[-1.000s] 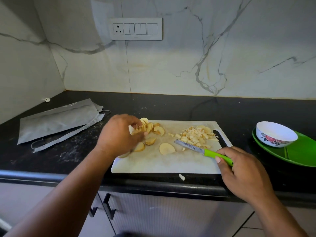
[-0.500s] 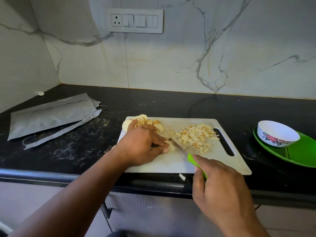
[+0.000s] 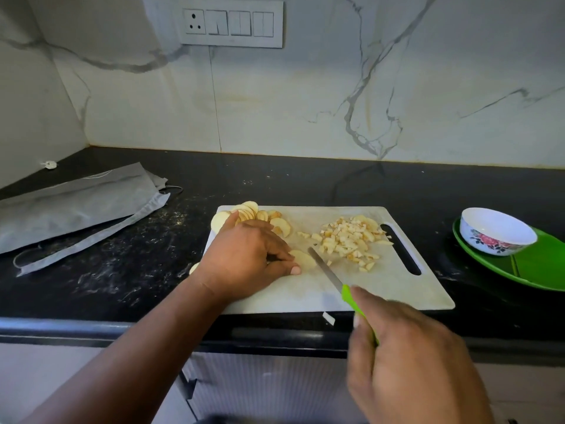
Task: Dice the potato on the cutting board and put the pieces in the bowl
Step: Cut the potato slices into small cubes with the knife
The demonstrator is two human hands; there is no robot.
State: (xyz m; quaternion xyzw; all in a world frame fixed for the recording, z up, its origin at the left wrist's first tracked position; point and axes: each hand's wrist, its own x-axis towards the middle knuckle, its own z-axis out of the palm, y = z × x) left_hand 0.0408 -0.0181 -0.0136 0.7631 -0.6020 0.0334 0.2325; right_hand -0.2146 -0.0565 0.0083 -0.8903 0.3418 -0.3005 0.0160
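The potato slice (image 3: pixel 302 259) now lies flat on the cutting board (image 3: pixel 397 289), near its middle, pinned under the fingertips of the left hand (image 3: pixel 244 258), a second ago that hand was up at the fanned slices (image 3: pixel 253 214) at the board's far left corner, picking one out. So a fresh slice is down and the next round of dicing looks ready to start! The right hand (image 3: pixel 409 371), curled tight around the green handle, has swung the knife (image 3: pixel 328 272) in from the right; the blade's long axis runs diagonally, tip pointing away and left, lying just beside the slice's right edge (touching or not, hard to say). The slice itself is a roundish disc, so no clear long axis there. To its right sits the diced pile (image 3: pixel 348 240), not yet in the bowl (image 3: pixel 496 232), which waits on a green plate (image 3: pixel 538 267) well off to the right on the dark surface (image 3: pixel 122 270). One stray piece (image 3: pixel 328 318) rests at the front edge.
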